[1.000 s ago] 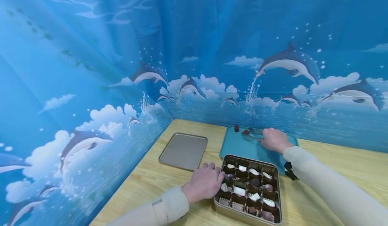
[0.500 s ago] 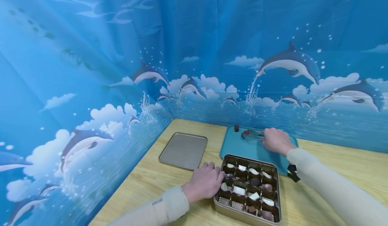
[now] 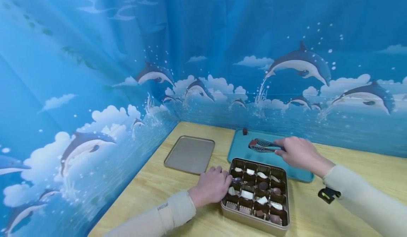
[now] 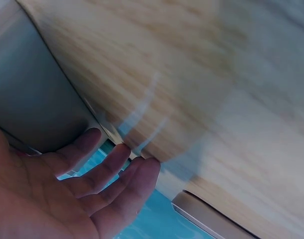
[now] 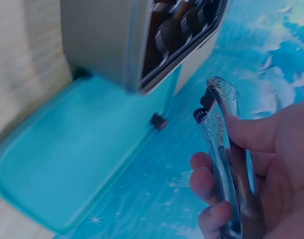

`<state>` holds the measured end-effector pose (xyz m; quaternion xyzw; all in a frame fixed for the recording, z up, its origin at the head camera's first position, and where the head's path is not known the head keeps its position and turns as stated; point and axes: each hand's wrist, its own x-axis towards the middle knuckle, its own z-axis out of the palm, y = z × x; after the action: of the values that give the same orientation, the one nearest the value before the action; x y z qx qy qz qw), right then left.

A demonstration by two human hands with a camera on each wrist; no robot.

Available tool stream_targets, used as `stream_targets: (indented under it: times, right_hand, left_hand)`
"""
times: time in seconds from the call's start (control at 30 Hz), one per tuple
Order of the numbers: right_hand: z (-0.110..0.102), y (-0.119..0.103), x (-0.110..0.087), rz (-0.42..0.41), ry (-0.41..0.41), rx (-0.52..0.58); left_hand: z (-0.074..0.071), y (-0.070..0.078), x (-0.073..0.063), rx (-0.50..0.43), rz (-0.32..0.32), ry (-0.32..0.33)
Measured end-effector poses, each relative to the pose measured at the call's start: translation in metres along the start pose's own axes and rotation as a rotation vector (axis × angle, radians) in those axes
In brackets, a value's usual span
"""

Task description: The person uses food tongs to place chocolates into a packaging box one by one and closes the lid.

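Observation:
My right hand (image 3: 300, 154) grips metal tongs (image 5: 218, 134) with perforated tips. Between the tips sits a dark reddish chocolate (image 5: 207, 99), over the teal tray (image 3: 236, 147). Another dark chocolate (image 3: 245, 131) lies by the tray's far left corner. Nearer the body stands a square metal tin (image 3: 251, 223) with a divided insert, its cells holding white, brown and purplish chocolates. My left hand (image 3: 212, 187) rests against the tin's left side; in the left wrist view its fingers are relaxed, with the thumb at the tin's wall.
A flat bronze-coloured lid (image 3: 190, 154) with a raised rim lies left of the tray, beyond my left hand. Wooden tabletop (image 3: 152, 194) surrounds these things. Blue dolphin-printed curtains (image 3: 206, 35) close off the table's left and far edges.
The tongs' tips have closed on the chocolate on the tray and picked it up. My right hand has come back slightly toward the body. The left hand stays at the tin.

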<state>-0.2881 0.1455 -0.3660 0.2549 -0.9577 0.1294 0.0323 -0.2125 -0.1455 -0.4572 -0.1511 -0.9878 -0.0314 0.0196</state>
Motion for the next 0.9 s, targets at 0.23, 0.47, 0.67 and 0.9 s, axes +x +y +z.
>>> stream_targets:
  times: [0.23, 0.47, 0.67, 0.9]
  right_hand:
    - [-0.012, -0.024, -0.039, -0.09, -0.003, -0.007]
    - [-0.013, -0.042, -0.068, -0.154, -0.051, 0.006]
    - [-0.006, -0.051, -0.085, -0.163, -0.113, 0.013]
    - [0.004, -0.056, -0.097, -0.194, -0.137, 0.007]
  left_hand:
    - [-0.003, -0.002, 0.0, -0.003, -0.001, -0.005]
    - [-0.007, -0.003, -0.001, -0.004, -0.002, -0.011]
    - [-0.007, -0.002, -0.001, -0.02, 0.003, -0.018]
    - [-0.005, -0.001, 0.0, -0.012, 0.014, -0.015]
